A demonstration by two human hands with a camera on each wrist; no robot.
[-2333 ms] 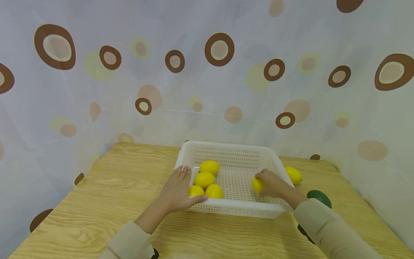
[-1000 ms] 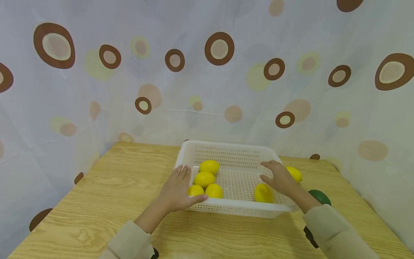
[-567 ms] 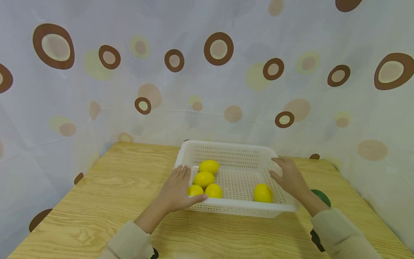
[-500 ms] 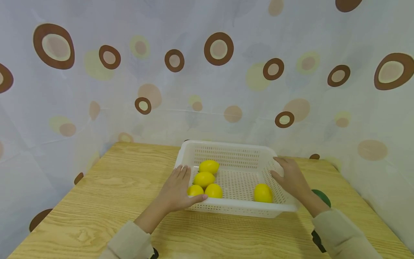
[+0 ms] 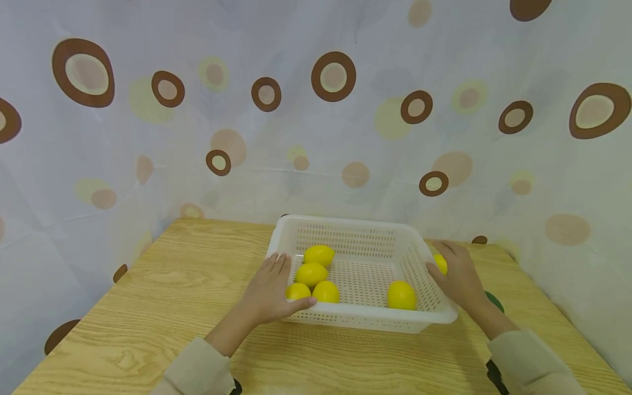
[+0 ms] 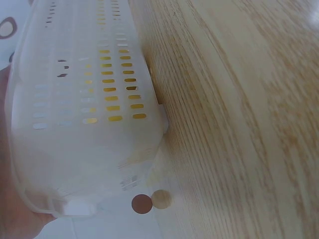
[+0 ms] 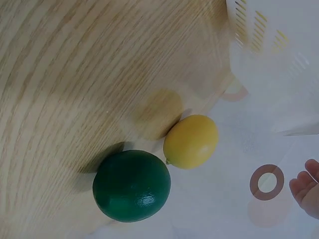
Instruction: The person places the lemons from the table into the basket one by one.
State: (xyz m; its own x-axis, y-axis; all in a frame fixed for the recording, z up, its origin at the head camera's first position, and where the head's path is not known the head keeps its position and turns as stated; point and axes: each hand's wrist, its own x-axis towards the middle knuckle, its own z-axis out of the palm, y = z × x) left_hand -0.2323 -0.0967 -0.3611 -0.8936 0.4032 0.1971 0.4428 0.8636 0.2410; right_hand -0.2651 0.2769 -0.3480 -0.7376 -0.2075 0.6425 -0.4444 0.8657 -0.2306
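My left hand rests on the near-left corner of a white plastic basket, fingers straight over the left rim and thumb along the front rim. Inside the basket, several yellow lemons cluster at the left and a single lemon lies at the front right. My right hand hovers just outside the basket's right rim, fingers extended and holding nothing. It partly covers another lemon on the table in the head view. The right wrist view shows that lemon apart from the fingertips.
A dark green round fruit lies beside the outside lemon, mostly hidden by the right forearm in the head view. The wooden table backs onto a hanging cloth printed with ovals, which also runs along both sides.
My right hand let go of a lemon at the basket's front right, then rose and moved right, past the right rim toward the outside lemon. The left hand and basket stayed put.
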